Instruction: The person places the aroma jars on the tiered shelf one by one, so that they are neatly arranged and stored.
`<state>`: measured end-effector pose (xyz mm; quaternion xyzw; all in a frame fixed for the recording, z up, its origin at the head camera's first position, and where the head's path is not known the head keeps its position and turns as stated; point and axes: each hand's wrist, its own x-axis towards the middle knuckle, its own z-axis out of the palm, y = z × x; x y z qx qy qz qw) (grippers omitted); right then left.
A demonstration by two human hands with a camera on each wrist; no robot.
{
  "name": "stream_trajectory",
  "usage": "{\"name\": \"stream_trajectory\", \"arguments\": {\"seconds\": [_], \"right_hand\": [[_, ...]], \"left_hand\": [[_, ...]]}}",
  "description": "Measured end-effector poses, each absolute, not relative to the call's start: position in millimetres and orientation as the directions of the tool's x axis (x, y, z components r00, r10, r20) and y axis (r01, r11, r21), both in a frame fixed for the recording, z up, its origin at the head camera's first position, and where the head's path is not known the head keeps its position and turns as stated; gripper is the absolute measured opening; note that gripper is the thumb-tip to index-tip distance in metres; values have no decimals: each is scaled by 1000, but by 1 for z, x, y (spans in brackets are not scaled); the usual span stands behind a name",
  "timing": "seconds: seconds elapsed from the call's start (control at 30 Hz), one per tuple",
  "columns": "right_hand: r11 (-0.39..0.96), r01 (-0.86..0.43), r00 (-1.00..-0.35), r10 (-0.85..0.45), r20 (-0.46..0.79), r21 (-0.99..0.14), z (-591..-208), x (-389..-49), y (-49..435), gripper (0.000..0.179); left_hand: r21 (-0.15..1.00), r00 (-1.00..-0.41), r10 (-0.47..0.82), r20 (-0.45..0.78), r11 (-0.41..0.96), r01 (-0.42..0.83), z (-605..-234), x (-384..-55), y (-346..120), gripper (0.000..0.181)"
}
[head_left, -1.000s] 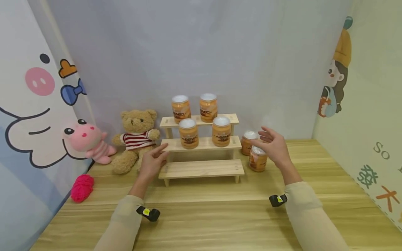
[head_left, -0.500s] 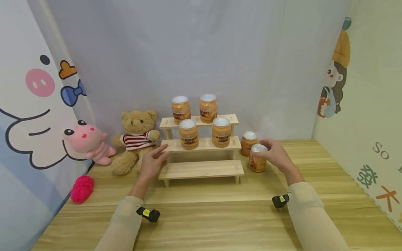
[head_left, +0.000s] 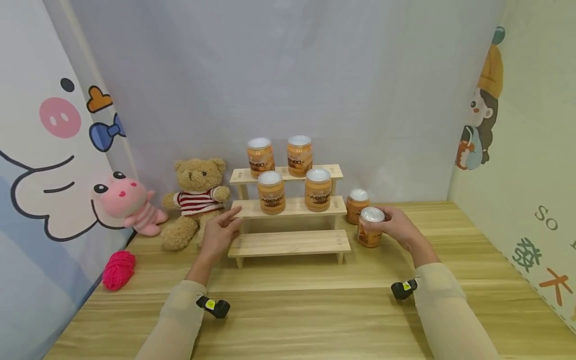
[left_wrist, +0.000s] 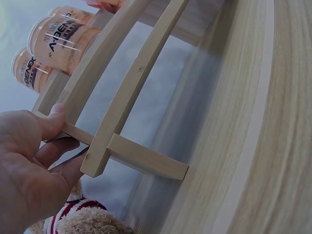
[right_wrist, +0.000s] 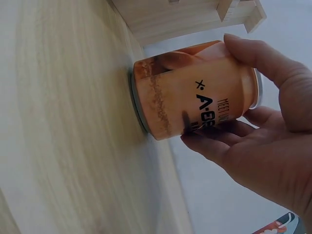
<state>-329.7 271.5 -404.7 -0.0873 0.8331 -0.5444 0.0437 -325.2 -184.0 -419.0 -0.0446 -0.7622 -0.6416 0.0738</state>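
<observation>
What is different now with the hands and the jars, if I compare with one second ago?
The right hand has come down, and its fingers now grip the front jar beside the wooden stand; before, they were open near it. Unchanged: the left hand at the stand's left end, the four jars on it, and the other loose jar.
</observation>
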Motion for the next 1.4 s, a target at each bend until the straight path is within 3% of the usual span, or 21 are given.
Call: {"name": "stream_trajectory", "arguments": {"seconds": [0.3, 0.63, 1.0, 1.4], "right_hand": [[374, -73, -991, -129, 26, -925, -403, -329, 270, 72], [257, -141, -989, -86, 122, -956, -366, -316, 269, 72], [162, -187, -959, -244, 144, -969, -344, -302, 244, 60], [126, -195, -911, -390, 132, -973, -360, -300, 186, 62]], "left_hand": [[973, -987, -26, 161, 170, 154, -418, -325, -183, 44], [971, -985, -35, 171, 172, 163, -423, -326, -184, 45], [969, -982, -35, 186, 170, 177, -421, -326, -184, 44], [971, -982, -35, 185, 162, 177, -422, -328, -185, 44]]}}
